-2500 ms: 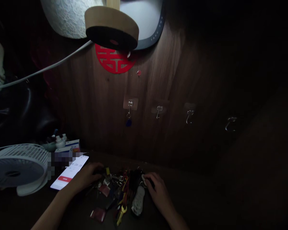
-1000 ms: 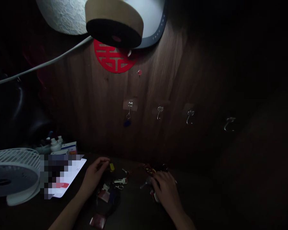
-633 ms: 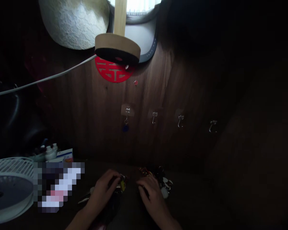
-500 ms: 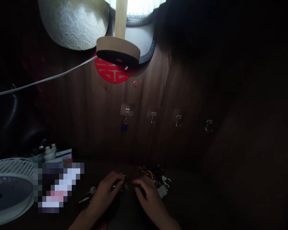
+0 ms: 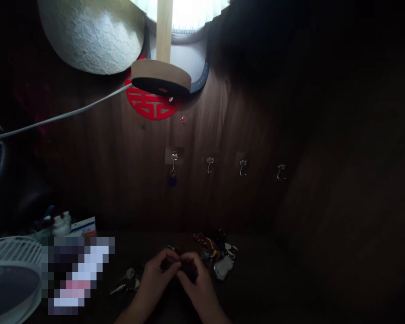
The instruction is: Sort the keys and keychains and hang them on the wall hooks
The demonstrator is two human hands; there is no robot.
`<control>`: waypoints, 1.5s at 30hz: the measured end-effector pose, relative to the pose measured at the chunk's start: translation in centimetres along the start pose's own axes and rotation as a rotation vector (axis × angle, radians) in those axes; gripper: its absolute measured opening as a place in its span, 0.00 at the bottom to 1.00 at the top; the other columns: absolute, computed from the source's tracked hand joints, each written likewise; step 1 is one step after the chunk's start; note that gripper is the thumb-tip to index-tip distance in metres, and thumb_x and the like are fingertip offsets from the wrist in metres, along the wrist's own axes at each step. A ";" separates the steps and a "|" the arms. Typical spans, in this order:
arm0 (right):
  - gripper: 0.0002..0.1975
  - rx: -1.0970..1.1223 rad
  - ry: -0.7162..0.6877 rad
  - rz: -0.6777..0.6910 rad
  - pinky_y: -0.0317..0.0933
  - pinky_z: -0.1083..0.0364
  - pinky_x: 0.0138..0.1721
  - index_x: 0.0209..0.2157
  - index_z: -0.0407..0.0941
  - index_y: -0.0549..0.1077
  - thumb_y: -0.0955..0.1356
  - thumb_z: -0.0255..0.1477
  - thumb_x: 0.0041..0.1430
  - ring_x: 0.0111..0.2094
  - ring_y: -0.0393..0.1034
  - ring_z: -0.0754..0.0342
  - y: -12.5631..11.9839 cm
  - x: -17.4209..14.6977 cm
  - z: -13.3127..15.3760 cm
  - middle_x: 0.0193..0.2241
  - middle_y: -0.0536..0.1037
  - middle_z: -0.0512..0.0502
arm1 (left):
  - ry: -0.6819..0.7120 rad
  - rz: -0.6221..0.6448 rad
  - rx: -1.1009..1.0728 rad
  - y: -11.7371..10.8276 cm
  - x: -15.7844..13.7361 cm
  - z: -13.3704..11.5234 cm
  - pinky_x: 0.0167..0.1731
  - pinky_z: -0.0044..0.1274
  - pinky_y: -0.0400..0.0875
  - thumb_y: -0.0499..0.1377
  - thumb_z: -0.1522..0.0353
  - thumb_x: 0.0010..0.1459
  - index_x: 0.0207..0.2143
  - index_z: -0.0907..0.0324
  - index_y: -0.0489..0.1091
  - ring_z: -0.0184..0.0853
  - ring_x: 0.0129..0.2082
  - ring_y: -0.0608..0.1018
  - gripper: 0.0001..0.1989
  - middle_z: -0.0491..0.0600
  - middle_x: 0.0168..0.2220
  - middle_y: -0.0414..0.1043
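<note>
My left hand (image 5: pixel 159 272) and my right hand (image 5: pixel 200 280) meet low in the middle of the view, above the dark tabletop. The thumb and fingers of each are curled into a pinch, and the fingertips almost touch. Whatever they hold is too dark and small to make out. Left of my left hand lies a bunch of keys (image 5: pixel 125 283). Just beyond my right hand is a small heap of cords and key rings (image 5: pixel 209 246), red and yellow in part. A rounded grey fob (image 5: pixel 223 268) lies at its near edge.
On the wooden back wall hang several metal hooks (image 5: pixel 210 164); a blue tag (image 5: pixel 172 181) hangs from the leftmost. Overhead is a lit lamp with a round wooden base (image 5: pixel 160 74) and a white cable (image 5: pixel 70 110). A white fan (image 5: pixel 16 283) and small white bottles (image 5: pixel 60 226) stand at left.
My hands have drawn together until their fingertips nearly meet; they were a little apart before. The grey fob and the keys show more now. The whole view has shifted slightly.
</note>
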State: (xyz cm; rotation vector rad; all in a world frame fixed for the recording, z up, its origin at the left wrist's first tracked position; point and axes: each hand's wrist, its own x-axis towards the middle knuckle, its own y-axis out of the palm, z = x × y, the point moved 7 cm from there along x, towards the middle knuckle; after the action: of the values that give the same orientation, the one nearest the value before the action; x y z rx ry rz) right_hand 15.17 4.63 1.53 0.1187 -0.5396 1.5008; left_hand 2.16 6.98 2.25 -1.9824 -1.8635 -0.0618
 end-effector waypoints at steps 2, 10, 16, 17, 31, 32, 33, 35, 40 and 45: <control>0.09 -0.004 0.009 -0.026 0.64 0.55 0.40 0.35 0.45 0.69 0.67 0.25 0.49 0.37 0.71 0.51 0.0 -0.1 -0.5 0.33 0.76 0.48 | -0.029 -0.001 -0.011 0.0 0.1 0.3 0.33 0.24 0.70 0.59 0.63 0.47 0.25 0.56 0.71 0.37 0.29 0.76 0.07 0.45 0.25 0.74; 0.08 -0.098 -0.030 -0.020 0.63 0.57 0.38 0.33 0.45 0.67 0.63 0.21 0.49 0.35 0.70 0.54 0.1 -0.1 -0.2 0.30 0.74 0.50 | -0.109 0.023 -0.033 0.1 -0.2 0.7 0.32 0.25 0.69 0.60 0.61 0.43 0.24 0.57 0.71 0.38 0.29 0.76 0.08 0.45 0.24 0.73; 0.08 -0.142 -0.036 0.000 0.63 0.57 0.35 0.34 0.45 0.68 0.66 0.24 0.49 0.33 0.70 0.53 0.1 -0.4 -0.6 0.31 0.75 0.50 | -0.114 -0.018 -0.005 0.0 0.1 0.9 0.30 0.25 0.70 0.60 0.57 0.41 0.22 0.55 0.71 0.39 0.27 0.76 0.12 0.45 0.22 0.73; 0.08 -0.148 -0.030 -0.007 0.63 0.57 0.35 0.34 0.45 0.68 0.66 0.24 0.49 0.33 0.71 0.53 0.0 -0.4 -0.8 0.31 0.75 0.50 | -0.111 -0.029 -0.006 0.0 0.1 0.9 0.30 0.25 0.70 0.61 0.56 0.41 0.21 0.55 0.70 0.39 0.27 0.76 0.12 0.45 0.22 0.73; 0.05 -0.130 0.019 -0.080 0.65 0.57 0.36 0.32 0.45 0.72 0.68 0.27 0.50 0.33 0.72 0.52 -1.5 0.5 -2.7 0.30 0.77 0.48 | -0.102 -0.032 -0.043 -0.4 0.0 1.6 0.33 0.23 0.72 0.60 0.53 0.46 0.27 0.54 0.72 0.38 0.30 0.78 0.15 0.45 0.26 0.76; 0.05 -0.107 0.032 -0.121 0.65 0.57 0.36 0.31 0.45 0.72 0.68 0.28 0.49 0.33 0.72 0.51 -2.1 0.8 -2.5 0.29 0.77 0.48 | -0.103 -0.048 -0.050 -0.8 0.1 1.7 0.33 0.23 0.72 0.59 0.52 0.47 0.28 0.54 0.72 0.38 0.31 0.78 0.16 0.45 0.27 0.76; 0.04 -0.081 0.043 -0.166 0.65 0.57 0.35 0.30 0.45 0.72 0.68 0.29 0.49 0.33 0.72 0.51 -2.8 1.2 -2.1 0.29 0.76 0.48 | -0.104 -0.071 -0.057 -1.2 0.1 1.8 0.33 0.23 0.73 0.58 0.52 0.48 0.29 0.54 0.71 0.38 0.32 0.78 0.16 0.45 0.28 0.76; 0.06 -0.021 0.052 -0.248 0.65 0.57 0.34 0.29 0.45 0.72 0.69 0.32 0.49 0.32 0.71 0.51 -4.4 2.2 -1.1 0.27 0.76 0.48 | -0.107 -0.139 -0.051 -2.4 0.3 2.1 0.35 0.23 0.73 0.57 0.52 0.49 0.32 0.53 0.71 0.38 0.34 0.79 0.16 0.45 0.30 0.77; 0.09 0.085 0.019 -0.345 0.64 0.57 0.31 0.30 0.44 0.71 0.70 0.35 0.48 0.29 0.70 0.53 -7.8 5.8 2.5 0.26 0.74 0.49 | -0.115 -0.232 0.071 -4.0 0.5 2.3 0.39 0.23 0.72 0.56 0.56 0.50 0.35 0.52 0.70 0.37 0.36 0.79 0.13 0.44 0.33 0.78; 0.10 0.119 -0.150 -0.475 0.63 0.57 0.34 0.30 0.43 0.71 0.70 0.34 0.47 0.31 0.69 0.55 -10.8 10.0 6.8 0.27 0.73 0.50 | -0.048 -0.048 0.108 -2.2 0.4 1.6 0.38 0.20 0.72 0.55 0.61 0.53 0.36 0.51 0.70 0.35 0.35 0.80 0.09 0.42 0.33 0.79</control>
State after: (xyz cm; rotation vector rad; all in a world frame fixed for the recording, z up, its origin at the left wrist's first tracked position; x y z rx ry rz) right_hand 23.56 10.10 14.30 0.4258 -0.4994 1.0630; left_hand -0.27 7.95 1.47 -1.8824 -1.9027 0.0722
